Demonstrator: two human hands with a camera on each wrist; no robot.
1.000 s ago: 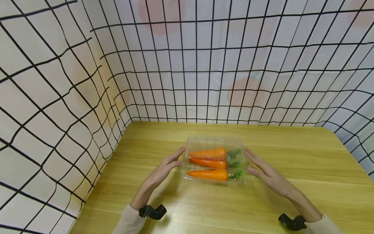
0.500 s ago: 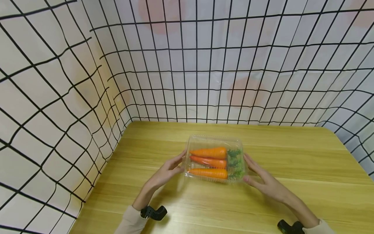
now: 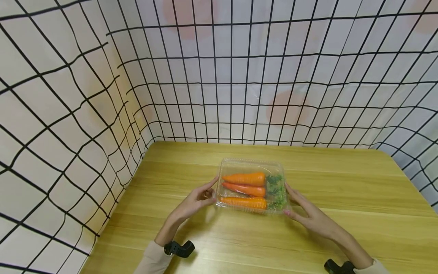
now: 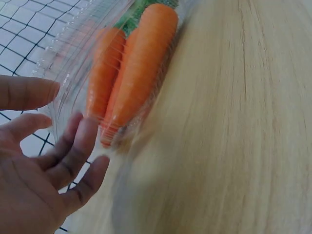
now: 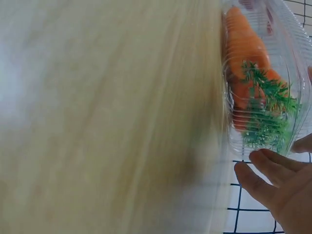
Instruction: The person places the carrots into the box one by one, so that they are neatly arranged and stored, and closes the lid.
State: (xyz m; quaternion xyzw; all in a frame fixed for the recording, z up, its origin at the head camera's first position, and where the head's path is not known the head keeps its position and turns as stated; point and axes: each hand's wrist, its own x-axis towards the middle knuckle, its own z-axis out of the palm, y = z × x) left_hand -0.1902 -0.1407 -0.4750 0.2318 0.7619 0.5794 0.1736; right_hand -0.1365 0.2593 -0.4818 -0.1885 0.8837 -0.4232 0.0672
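Observation:
A clear plastic clamshell container [image 3: 249, 166] with its lid down spans the space between both hands. Inside lie three orange carrots [image 3: 243, 189], tips toward the left, with green leafy tops [image 3: 275, 190] at the right end. My left hand [image 3: 191, 202] grips the left end, thumb at the near corner; in the left wrist view, the fingertips [image 4: 54, 88] meet the ribbed rim. At the opposite end my right hand [image 3: 316, 215] holds the near right corner by thumb and fingers. The right wrist view shows these fingers [image 5: 278, 170] beside the leafy end, partly cut off by the frame.
A light wooden table [image 3: 246, 243] lies beneath the container. Black grid netting over white sheets [image 3: 253, 83] rises along the back and both sides. Each wrist carries a black camera [image 3: 179, 249], and light sleeves cover the forearms.
The lid, loosely raised a second ago, now lies flatter over the carrots. The right fingers have moved slightly inward and nearer, the thumb coming to the corner. The left hand shifted little.

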